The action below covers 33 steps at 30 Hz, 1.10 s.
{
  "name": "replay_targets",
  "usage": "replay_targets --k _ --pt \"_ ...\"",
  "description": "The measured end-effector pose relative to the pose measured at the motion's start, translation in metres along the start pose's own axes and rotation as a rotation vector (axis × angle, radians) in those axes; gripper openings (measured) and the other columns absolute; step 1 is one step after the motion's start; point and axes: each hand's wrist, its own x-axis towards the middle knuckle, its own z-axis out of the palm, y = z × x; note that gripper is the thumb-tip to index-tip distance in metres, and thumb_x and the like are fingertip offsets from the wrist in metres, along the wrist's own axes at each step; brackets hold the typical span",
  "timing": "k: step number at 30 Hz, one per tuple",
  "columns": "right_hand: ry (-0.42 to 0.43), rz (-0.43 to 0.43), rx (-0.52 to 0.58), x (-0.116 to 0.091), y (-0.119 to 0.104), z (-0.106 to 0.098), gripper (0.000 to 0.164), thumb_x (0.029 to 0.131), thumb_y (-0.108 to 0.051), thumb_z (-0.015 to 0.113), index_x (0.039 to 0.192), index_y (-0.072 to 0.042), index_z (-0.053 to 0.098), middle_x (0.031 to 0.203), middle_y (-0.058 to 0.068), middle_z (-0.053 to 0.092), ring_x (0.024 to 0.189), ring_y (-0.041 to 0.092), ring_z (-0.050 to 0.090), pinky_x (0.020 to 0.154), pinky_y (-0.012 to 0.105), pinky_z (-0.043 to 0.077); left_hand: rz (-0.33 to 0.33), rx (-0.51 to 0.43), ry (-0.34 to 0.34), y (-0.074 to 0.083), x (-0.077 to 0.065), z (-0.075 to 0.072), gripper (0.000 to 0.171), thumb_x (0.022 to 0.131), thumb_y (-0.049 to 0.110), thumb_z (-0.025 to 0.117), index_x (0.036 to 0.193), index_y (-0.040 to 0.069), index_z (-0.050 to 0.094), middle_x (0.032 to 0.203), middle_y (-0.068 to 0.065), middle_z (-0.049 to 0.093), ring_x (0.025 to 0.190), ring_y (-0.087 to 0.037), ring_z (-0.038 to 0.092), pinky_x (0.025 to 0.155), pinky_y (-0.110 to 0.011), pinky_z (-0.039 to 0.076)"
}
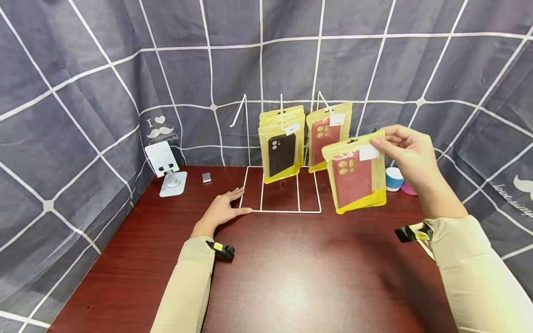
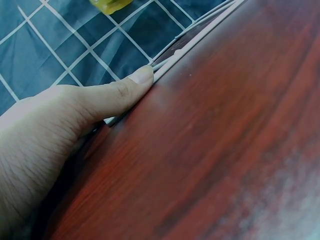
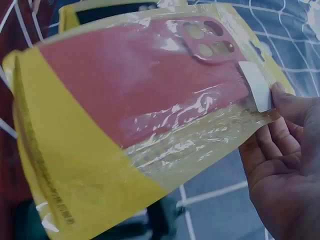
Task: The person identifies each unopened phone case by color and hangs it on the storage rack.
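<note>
My right hand [image 1: 410,150] pinches the top right corner of a packaged phone case [image 1: 354,180], a red case in a clear and yellow pouch with a white label. In the right wrist view the thumb presses beside that label [image 3: 256,86]. A white wire display rack [image 1: 287,212] stands on the table, with pouches on two of its hooks. A pouched black case [image 1: 282,155] hangs in front on the middle hook; another pouched red case [image 1: 325,136] hangs on the right one. My left hand [image 1: 222,208] rests at the rack base's left front corner, thumb touching the wire.
The left hook [image 1: 238,113] bears nothing. At the left stand a white phone stand [image 1: 170,173] and a small grey-white block [image 1: 206,177]. A blue and white round container [image 1: 393,179] sits behind my right hand. Grey gridded cloth [image 1: 233,27] lines the back and sides.
</note>
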Motion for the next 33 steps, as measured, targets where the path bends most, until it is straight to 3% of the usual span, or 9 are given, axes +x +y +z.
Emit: replay_targets --k 9,22,33 --pt "0.019 0.003 0.033 0.030 -0.003 0.028 0.020 0.088 -0.005 0.078 0.101 0.008 0.070 0.085 0.008 0.075 0.071 0.014 0.067 0.068 0.018 0.056 -0.003 -0.010 0.015 0.001 0.001 0.001 0.099 0.074 0.079 0.068 0.152 0.020 0.048 0.156 -0.003 0.042 0.146 -0.028 0.035 0.115 -0.051 0.034" --pt "0.103 0.067 -0.057 0.053 0.022 0.033 0.019 0.088 -0.014 0.079 0.100 0.000 0.073 0.080 -0.002 0.074 0.069 0.009 0.065 0.066 0.016 0.054 -0.013 -0.004 0.008 0.001 0.000 0.000 0.099 0.074 0.080 0.067 0.152 0.021 0.048 0.157 -0.003 0.041 0.147 -0.027 0.034 0.115 -0.051 0.033" --pt "0.143 0.110 -0.094 0.073 0.041 0.035 0.019 0.089 -0.018 0.079 0.099 -0.004 0.072 0.080 -0.002 0.073 0.069 0.009 0.062 0.065 0.019 0.051 -0.015 -0.004 0.005 -0.001 0.000 0.000 0.099 0.074 0.081 0.066 0.152 0.022 0.047 0.157 -0.002 0.041 0.147 -0.027 0.034 0.115 -0.051 0.033"
